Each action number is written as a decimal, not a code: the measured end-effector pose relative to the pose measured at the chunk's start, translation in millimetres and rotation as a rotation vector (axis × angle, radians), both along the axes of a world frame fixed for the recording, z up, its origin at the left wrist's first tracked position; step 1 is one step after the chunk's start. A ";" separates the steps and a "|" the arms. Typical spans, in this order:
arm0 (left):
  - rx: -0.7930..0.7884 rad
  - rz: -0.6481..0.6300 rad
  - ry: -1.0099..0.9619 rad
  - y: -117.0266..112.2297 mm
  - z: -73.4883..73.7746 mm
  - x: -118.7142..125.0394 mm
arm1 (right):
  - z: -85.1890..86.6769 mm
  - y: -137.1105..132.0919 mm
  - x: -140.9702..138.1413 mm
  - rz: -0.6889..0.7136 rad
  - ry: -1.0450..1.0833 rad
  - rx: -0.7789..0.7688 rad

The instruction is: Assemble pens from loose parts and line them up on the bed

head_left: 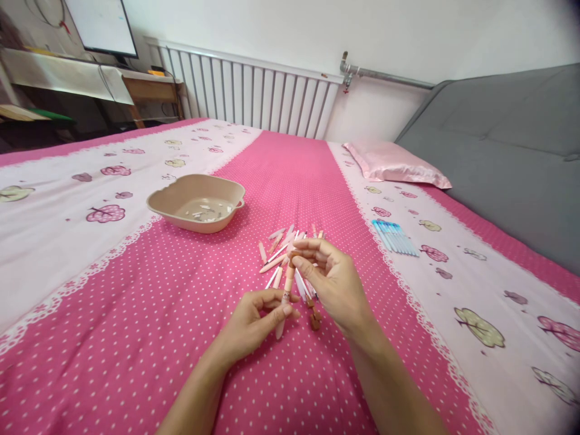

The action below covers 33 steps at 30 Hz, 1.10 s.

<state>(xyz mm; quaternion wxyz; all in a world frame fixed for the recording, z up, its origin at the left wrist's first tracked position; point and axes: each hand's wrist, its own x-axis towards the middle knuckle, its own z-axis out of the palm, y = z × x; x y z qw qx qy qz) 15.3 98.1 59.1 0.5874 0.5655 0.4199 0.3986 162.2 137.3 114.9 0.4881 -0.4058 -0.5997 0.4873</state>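
Observation:
My left hand (256,320) is closed round the lower barrel of a pale peach pen (289,281), its thumb and fingers pinching it. At the pen's upper end, my right hand (339,284) grips a brown piece (295,256) between thumb and fingertips. Whether that piece is fully seated on the pen I cannot tell. Around and beneath both hands lies a loose heap of pink, white and peach pen parts (272,263), partly hidden by my right hand. Close to my right wrist, another small brown piece (314,320) rests on the bedspread.
A beige basin (199,226) with small white and grey bits inside stands left of the heap. To the right lies a row of blue-capped pens (395,238). Farther back are a pink pillow (399,164), a grey headboard (502,139) and a white radiator (254,93).

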 end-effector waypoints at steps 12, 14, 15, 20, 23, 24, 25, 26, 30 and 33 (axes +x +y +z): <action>-0.009 0.099 -0.051 1.0 2.3 0.5 | -0.8 -0.3 1.3 -0.006 -0.087 0.020; -0.010 0.220 -0.081 2.2 2.2 -0.4 | -0.9 -0.1 1.6 0.001 -0.126 0.026; -0.003 0.292 -0.100 2.8 2.4 -1.2 | -1.1 -0.1 1.6 0.007 -0.151 0.028; 0.082 0.509 -0.141 4.3 4.8 -6.1 | -5.2 -2.9 -2.8 0.096 -0.353 -0.007; 0.101 0.565 -0.142 4.2 5.9 -7.8 | -12.2 -6.5 -8.8 0.170 -0.454 -0.001; 0.105 0.581 -0.146 4.2 6.1 -8.1 | -14.9 -7.6 -10.9 0.183 -0.474 0.007; 0.109 0.597 -0.149 4.1 6.1 -8.3 | -17.5 -8.5 -12.9 0.190 -0.491 0.016; 0.113 0.612 -0.149 4.1 5.9 -8.3 | -19.8 -9.1 -14.9 0.192 -0.505 0.025; 0.117 0.643 -0.151 4.4 4.3 -7.8 | -24.4 -8.6 -21.4 0.200 -0.548 0.009; 0.118 0.658 -0.155 5.1 2.4 -7.5 | -25.2 -6.4 -25.5 0.203 -0.536 -0.032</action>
